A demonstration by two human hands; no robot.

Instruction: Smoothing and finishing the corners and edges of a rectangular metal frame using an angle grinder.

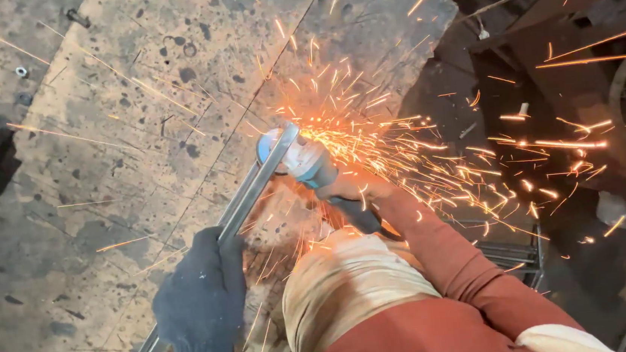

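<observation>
Two hands at the metal bar [247, 197]: sparks [401, 145] burst from its far end across the pitted steel table [102, 179].
Your gloved left hand [202, 303] wraps its fingers tight around the bar's lower stretch, pinning it to the table. Your right hand [352, 188], fingers curled around the angle grinder [304, 162], presses the disc against the bar's upper tip, sparks spraying away from the bar.
</observation>
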